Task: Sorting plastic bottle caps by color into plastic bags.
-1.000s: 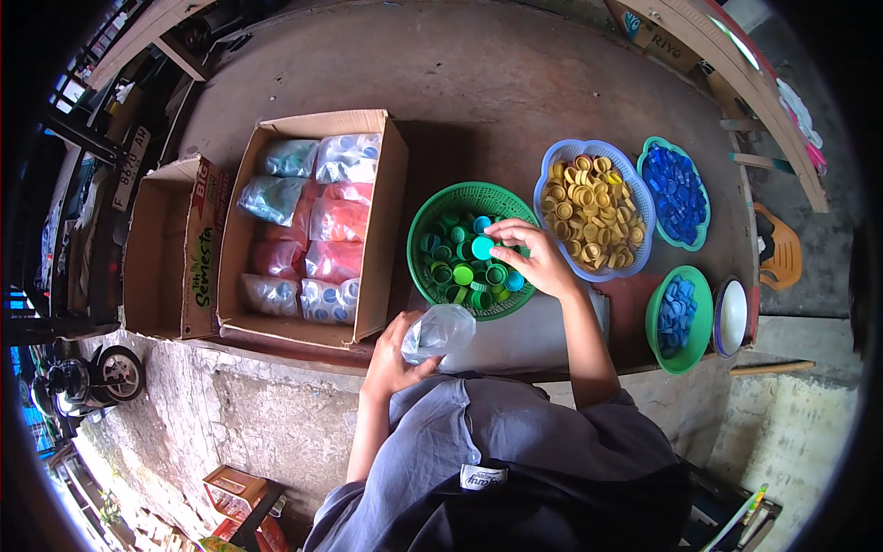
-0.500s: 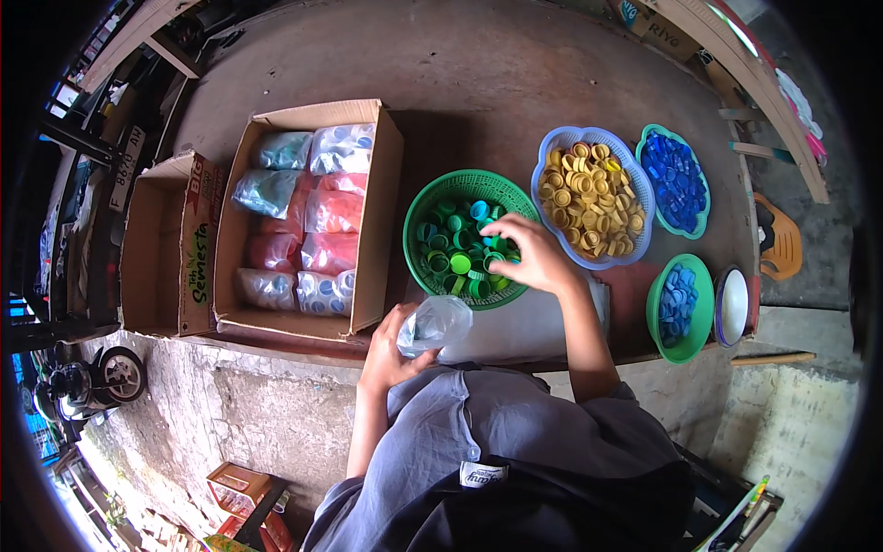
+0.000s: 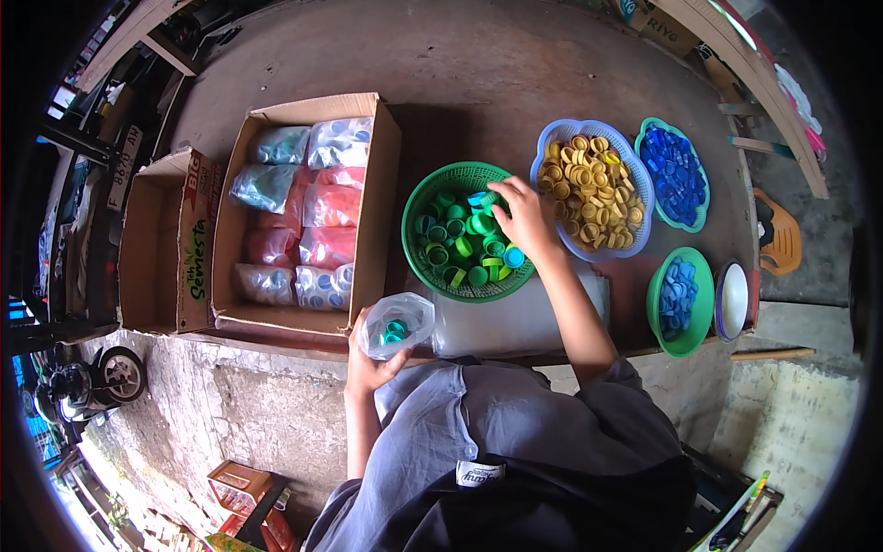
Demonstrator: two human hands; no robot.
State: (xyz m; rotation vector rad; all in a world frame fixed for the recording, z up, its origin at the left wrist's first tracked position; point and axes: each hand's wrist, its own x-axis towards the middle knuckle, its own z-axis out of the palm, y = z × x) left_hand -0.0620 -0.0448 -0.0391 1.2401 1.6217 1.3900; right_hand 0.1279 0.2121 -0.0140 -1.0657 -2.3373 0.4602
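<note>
A clear plastic bag (image 3: pixel 418 317) is held by my left hand (image 3: pixel 368 366), its mouth facing up and a few teal-green bottle caps (image 3: pixel 395 331) inside. To its upper right sits a green woven plastic basket (image 3: pixel 418 267) of green and teal bottle caps (image 3: pixel 463 247). My right hand (image 3: pixel 531 221) reaches over the basket's right rim, fingers curled around green caps at the upper right of the pile. How many caps the fingers hold is hidden. Flat clear plastic sheets or bags (image 3: pixel 515 322) lie stacked below the basket.
At left, a cardboard box (image 3: pixel 386 184) holds bagged caps, beside another cardboard box (image 3: pixel 152 248). On the right stand a lavender basket (image 3: pixel 543 152) of yellow caps, a mint basket (image 3: pixel 704 198) of dark blue caps, a green bowl (image 3: pixel 704 294) of light blue pieces and a white bowl (image 3: pixel 733 304).
My left hand has moved left and slightly down with the bag, whose mouth now shows caps inside. My right hand has shifted up toward the basket's upper right, and caps in the pile have moved.
</note>
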